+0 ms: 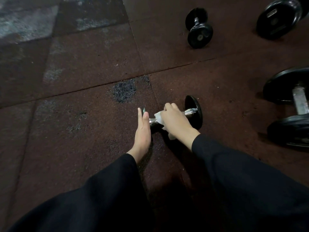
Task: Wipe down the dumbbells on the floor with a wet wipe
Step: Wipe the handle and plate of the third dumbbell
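Note:
A small dumbbell (194, 111) with black end plates and a chrome handle lies on the dark red rubber floor in the middle of the view. My right hand (175, 121) is closed around its handle with a white wet wipe (158, 117) pressed against the chrome. My left hand (142, 131) lies flat, fingers together, against the dumbbell's left end plate, which it mostly hides. Both arms wear black sleeves.
Another small black dumbbell (199, 28) lies at the back. A large dumbbell (282, 17) sits at the top right corner, and a second large one (294, 106) at the right edge. The rubber tiles (75, 97) to the left have worn patches.

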